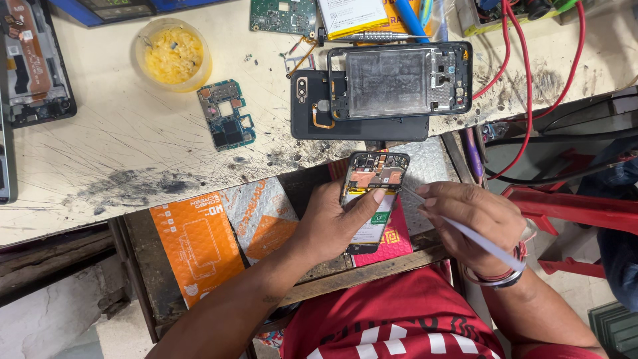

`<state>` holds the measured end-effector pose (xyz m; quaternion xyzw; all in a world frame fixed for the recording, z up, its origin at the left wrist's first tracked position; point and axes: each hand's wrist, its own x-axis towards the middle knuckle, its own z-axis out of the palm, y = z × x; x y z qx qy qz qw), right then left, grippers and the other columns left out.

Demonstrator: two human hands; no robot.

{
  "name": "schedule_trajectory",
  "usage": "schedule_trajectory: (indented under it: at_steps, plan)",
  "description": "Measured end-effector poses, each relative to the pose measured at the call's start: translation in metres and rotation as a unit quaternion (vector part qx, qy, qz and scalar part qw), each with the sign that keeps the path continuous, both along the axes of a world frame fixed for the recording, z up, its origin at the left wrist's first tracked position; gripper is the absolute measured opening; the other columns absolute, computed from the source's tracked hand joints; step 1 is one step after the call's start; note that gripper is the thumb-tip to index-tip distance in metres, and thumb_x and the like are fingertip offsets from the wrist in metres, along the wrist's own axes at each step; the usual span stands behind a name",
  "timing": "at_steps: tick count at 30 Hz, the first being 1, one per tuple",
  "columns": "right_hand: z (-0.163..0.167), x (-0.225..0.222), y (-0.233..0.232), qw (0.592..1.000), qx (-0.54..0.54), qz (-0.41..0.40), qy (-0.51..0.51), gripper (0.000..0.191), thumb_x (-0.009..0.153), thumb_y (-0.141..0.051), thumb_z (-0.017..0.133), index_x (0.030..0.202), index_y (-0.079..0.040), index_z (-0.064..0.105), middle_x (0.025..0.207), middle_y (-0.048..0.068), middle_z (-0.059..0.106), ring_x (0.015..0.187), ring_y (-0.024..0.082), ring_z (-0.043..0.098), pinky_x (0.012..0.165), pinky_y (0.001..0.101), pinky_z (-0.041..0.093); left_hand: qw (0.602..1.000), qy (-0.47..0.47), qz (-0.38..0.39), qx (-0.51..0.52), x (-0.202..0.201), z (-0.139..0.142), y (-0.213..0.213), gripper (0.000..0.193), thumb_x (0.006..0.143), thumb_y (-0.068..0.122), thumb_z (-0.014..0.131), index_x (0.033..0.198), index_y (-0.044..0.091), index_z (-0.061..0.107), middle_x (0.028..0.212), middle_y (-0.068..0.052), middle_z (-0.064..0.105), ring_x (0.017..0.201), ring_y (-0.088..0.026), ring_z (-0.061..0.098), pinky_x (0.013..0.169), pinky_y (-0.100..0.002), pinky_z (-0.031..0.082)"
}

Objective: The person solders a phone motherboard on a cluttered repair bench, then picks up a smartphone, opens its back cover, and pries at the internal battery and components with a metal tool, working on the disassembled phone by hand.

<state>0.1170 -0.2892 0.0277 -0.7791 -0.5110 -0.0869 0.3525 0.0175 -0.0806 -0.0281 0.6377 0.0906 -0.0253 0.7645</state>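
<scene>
cradling opened phone [372,193] in left hand [332,223] grip; right hand [475,223] pinching tweezers [465,229]

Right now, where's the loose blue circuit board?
In the head view the blue circuit board lies flat on the worktable, upper left of centre, just below-right of the round tub of yellow paste and left of the black phone back.

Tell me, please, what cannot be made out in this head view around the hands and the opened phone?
- Opened phone: lower half hidden by the left hand.
- Tool tip: too thin to tell whether it touches the phone.
- White tool: middle hidden under the right hand.
- Phone at left edge: cut off by the frame.
</scene>
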Motion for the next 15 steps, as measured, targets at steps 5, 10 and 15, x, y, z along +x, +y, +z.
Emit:
schedule_trajectory:
  at_steps: [5,10,15]
  plan:
    - [0.011,0.001,0.005,0.996,-0.026,0.047,-0.068,0.026,0.081,-0.001,0.079,0.105,-0.006,0.069,0.105,0.013,0.073,0.096,0.029,0.075,0.080,0.0360,0.062,1.000,-0.010,0.003,0.015,0.000,0.001,0.000,0.030,0.103,0.029,0.063,0.117,0.003,0.072,0.081,-0.001,0.073,0.073,-0.002,0.062,0.063,-0.027,0.054]
    - [0.018,-0.007,0.009,0.995,-0.060,0.034,-0.074,0.025,0.080,-0.004,0.074,0.104,-0.004,0.071,0.107,0.015,0.073,0.099,0.031,0.075,0.081,0.0391,0.061,0.998,-0.025,0.010,0.049,0.000,0.001,0.000,0.029,0.103,0.028,0.063,0.116,0.003,0.071,0.082,-0.003,0.075,0.074,-0.003,0.066,0.064,-0.027,0.055]
    - [0.010,-0.006,0.003,0.997,-0.045,0.028,-0.056,0.026,0.078,0.001,0.076,0.103,-0.004,0.070,0.106,0.015,0.073,0.098,0.030,0.076,0.081,0.0372,0.062,1.000,-0.012,0.004,0.027,0.000,0.001,-0.002,0.029,0.103,0.028,0.063,0.117,0.004,0.071,0.082,-0.002,0.075,0.074,-0.002,0.064,0.064,-0.027,0.056]
